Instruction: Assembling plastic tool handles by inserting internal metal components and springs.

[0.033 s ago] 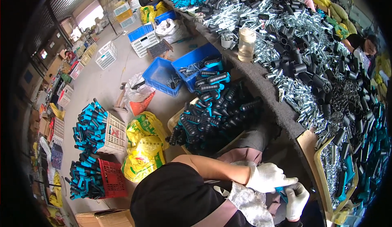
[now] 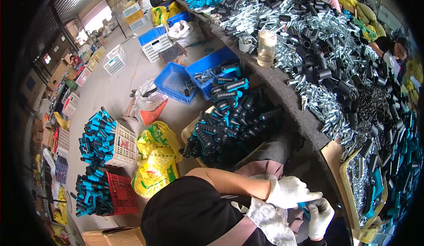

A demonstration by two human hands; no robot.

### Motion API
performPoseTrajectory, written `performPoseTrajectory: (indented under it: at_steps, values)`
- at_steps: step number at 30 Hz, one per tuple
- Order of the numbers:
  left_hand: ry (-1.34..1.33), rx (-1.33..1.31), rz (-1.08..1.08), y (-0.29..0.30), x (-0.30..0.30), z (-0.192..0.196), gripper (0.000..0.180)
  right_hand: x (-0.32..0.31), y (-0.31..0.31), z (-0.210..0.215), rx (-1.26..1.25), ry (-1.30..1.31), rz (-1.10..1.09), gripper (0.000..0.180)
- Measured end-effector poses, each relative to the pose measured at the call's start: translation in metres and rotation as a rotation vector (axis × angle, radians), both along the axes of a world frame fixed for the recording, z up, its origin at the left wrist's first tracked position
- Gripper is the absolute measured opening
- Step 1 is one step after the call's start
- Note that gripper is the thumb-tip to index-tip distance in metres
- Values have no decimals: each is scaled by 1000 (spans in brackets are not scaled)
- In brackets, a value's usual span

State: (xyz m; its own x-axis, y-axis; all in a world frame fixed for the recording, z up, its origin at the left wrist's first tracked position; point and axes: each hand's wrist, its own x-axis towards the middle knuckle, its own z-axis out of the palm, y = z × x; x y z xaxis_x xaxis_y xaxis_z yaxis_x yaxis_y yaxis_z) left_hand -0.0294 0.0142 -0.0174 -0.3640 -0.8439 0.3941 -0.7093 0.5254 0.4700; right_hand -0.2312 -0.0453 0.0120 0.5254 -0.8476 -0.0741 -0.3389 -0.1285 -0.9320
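Both my hands wear white gloves and meet low in the view, beside the curved edge of the work table (image 2: 304, 118). My left hand (image 2: 289, 192) reaches in from the left on a bare forearm, fingers pinched around a small blue part (image 2: 304, 207). My right hand (image 2: 320, 217) sits just below it and grips the same blue part from underneath. Most of the part is hidden by the gloves. A wooden tray (image 2: 342, 175) of silver metal pieces lies right of my hands.
The long table is heaped with silver metal fittings (image 2: 322, 100), black tubes and blue-black handles. A clear jar (image 2: 266, 47) stands near its edge. A crate of black grips (image 2: 234, 126), blue bins (image 2: 176, 82), yellow sacks (image 2: 154, 157) and handle-filled crates (image 2: 106, 144) cover the floor. Other people work at the far side.
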Motion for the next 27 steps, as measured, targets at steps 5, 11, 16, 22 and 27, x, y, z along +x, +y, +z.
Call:
performPoseTrajectory:
  at_steps: [5,11,16,22,27]
  values:
    - [3,16,18,1,-2,0,60,-1,-3,-9,62,-15,-31,5]
    - [-13,-32,-53,-3,2,-9,73,10,-3,-12,72,22,-35,8]
    - [-9,20,-22,-1,8,-5,64,8,-2,-10,36,46,-24,6]
    - [19,27,-30,2,7,-4,56,11,-8,1,159,87,23,6]
    - [30,42,-32,3,7,-1,56,-4,4,-5,34,61,57,13]
